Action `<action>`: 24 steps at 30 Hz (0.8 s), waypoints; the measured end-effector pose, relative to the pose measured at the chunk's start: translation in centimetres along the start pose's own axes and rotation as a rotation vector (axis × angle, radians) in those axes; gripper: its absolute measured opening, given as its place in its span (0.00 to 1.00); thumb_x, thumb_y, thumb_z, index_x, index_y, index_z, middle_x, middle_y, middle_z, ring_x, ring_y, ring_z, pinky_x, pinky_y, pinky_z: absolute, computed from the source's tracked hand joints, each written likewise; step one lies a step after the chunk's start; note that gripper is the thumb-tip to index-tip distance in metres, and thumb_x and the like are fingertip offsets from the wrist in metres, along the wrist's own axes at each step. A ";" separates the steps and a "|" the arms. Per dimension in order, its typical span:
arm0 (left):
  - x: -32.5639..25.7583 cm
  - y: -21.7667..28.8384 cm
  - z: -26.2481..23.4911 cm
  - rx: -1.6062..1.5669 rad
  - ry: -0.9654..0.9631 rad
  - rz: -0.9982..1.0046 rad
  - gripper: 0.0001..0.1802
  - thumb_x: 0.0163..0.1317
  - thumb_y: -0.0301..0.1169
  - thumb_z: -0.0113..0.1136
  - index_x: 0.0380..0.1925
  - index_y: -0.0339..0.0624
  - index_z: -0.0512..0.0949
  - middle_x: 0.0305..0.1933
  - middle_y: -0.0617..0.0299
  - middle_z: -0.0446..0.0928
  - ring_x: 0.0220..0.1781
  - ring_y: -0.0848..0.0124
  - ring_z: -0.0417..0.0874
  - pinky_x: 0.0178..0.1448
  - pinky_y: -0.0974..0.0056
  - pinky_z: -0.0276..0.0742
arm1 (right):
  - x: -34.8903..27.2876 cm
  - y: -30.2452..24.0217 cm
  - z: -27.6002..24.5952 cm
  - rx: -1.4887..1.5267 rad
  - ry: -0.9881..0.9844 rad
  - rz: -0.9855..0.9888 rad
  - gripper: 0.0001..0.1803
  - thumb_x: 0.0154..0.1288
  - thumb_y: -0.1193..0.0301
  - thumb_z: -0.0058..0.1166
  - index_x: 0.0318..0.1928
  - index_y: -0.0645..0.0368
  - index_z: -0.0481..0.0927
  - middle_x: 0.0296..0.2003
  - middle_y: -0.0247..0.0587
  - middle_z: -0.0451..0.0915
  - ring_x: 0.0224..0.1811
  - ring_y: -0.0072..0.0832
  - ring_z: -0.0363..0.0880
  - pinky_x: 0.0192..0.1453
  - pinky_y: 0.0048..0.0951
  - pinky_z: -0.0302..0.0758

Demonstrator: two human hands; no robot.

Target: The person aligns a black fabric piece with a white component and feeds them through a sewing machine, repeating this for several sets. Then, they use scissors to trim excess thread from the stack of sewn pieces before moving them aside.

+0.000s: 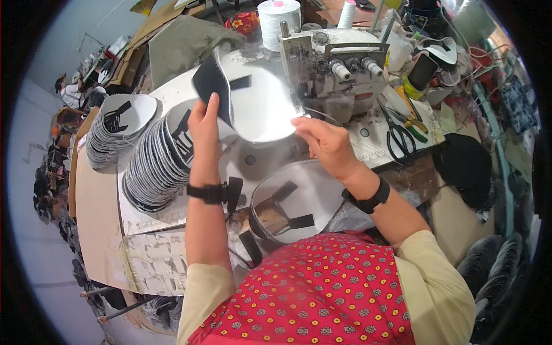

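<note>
Two hands holding one white-and-black fabric piece [253,109] up in front of a sewing machine [330,72].

Nearest me, a second white piece with black straps [290,201] lies at the table's [103,230] near edge, just above the red patterned apron [322,293]. My left hand [204,129] is closed on the held piece's dark left edge, thumb up against it; my right hand [322,138] pinches its right edge, near the machine. The piece hangs above the table, between both hands. To the left, two fanned stacks of like pieces [144,149] rest on the table. To the right, black-handled scissors [399,138] lie beside the machine. Farther off, a large white thread spool [278,20] stands behind the machine.
</note>
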State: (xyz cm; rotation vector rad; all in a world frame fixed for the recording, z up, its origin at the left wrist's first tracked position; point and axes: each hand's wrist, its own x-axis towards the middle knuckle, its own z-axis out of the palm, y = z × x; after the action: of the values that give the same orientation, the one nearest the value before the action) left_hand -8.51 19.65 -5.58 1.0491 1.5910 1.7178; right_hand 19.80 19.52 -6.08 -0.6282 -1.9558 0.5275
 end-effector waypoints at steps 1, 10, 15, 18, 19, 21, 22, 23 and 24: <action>-2.3 3.8 2.0 -0.081 -0.041 -0.162 0.17 0.70 0.40 0.61 0.28 0.38 0.77 0.29 0.69 0.74 0.31 0.80 0.73 0.32 0.70 0.67 | -0.1 0.8 -0.3 -0.035 0.021 0.030 0.12 0.61 0.79 0.61 0.46 0.60 0.79 0.43 0.44 0.85 0.41 0.42 0.86 0.42 0.34 0.83; -12.8 7.5 1.4 0.224 -0.715 -0.334 0.24 0.75 0.47 0.49 0.35 0.37 0.84 0.26 0.61 0.80 0.34 0.71 0.81 0.42 0.65 0.75 | -1.2 -0.6 -1.1 0.056 0.112 0.303 0.17 0.56 0.83 0.63 0.46 0.61 0.76 0.43 0.45 0.81 0.36 0.41 0.82 0.36 0.34 0.78; -11.6 5.5 3.3 0.276 -0.514 0.059 0.13 0.64 0.34 0.67 0.42 0.35 0.81 0.36 0.58 0.82 0.36 0.69 0.82 0.45 0.61 0.76 | -4.0 0.4 -2.3 -0.148 -0.304 0.102 0.15 0.52 0.76 0.67 0.40 0.61 0.77 0.37 0.43 0.77 0.39 0.42 0.76 0.44 0.40 0.74; -6.8 3.9 5.3 0.088 0.208 0.380 0.29 0.58 0.30 0.73 0.57 0.35 0.73 0.49 0.58 0.79 0.52 0.68 0.79 0.54 0.61 0.74 | -4.9 -0.7 -1.8 -0.192 -0.419 0.064 0.23 0.45 0.72 0.72 0.44 0.59 0.79 0.44 0.43 0.77 0.49 0.44 0.74 0.54 0.43 0.71; -5.0 2.9 5.1 0.290 0.452 0.574 0.32 0.56 0.31 0.74 0.59 0.36 0.72 0.54 0.56 0.78 0.57 0.64 0.78 0.59 0.57 0.72 | -5.2 -0.9 -1.5 -0.255 -0.429 0.040 0.25 0.43 0.71 0.73 0.45 0.58 0.79 0.46 0.43 0.77 0.51 0.44 0.73 0.56 0.43 0.70; -2.5 5.0 4.0 0.686 0.187 1.061 0.36 0.50 0.33 0.76 0.60 0.40 0.72 0.60 0.52 0.75 0.64 0.57 0.73 0.68 0.50 0.65 | -5.4 -1.0 -0.9 -0.245 -0.465 0.025 0.29 0.41 0.71 0.75 0.47 0.58 0.79 0.50 0.43 0.75 0.52 0.46 0.72 0.57 0.43 0.69; -2.0 5.7 3.6 0.960 -0.055 1.142 0.37 0.49 0.36 0.75 0.61 0.46 0.73 0.62 0.52 0.74 0.64 0.55 0.73 0.70 0.49 0.63 | -5.2 -1.6 -0.7 -0.243 -0.423 0.058 0.29 0.40 0.72 0.75 0.48 0.58 0.79 0.50 0.44 0.75 0.52 0.46 0.72 0.58 0.43 0.69; -1.9 6.4 3.9 1.037 -0.106 1.361 0.31 0.51 0.37 0.72 0.58 0.52 0.77 0.56 0.56 0.77 0.58 0.61 0.77 0.70 0.53 0.63 | -5.1 -2.0 -0.6 -0.241 -0.382 0.091 0.30 0.40 0.73 0.75 0.48 0.59 0.79 0.50 0.45 0.75 0.52 0.47 0.72 0.58 0.43 0.69; -1.1 5.9 3.4 1.140 -0.210 1.259 0.28 0.51 0.36 0.70 0.56 0.53 0.78 0.51 0.60 0.78 0.54 0.63 0.79 0.66 0.55 0.68 | -5.0 -2.5 -0.5 -0.255 -0.359 0.068 0.29 0.40 0.75 0.74 0.48 0.60 0.79 0.50 0.47 0.74 0.53 0.47 0.72 0.58 0.43 0.70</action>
State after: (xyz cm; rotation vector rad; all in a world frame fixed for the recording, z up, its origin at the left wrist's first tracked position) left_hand -4.45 19.77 -0.01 3.1394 1.8630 0.9674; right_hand 21.66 14.47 -7.72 -0.8059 -2.3713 0.4587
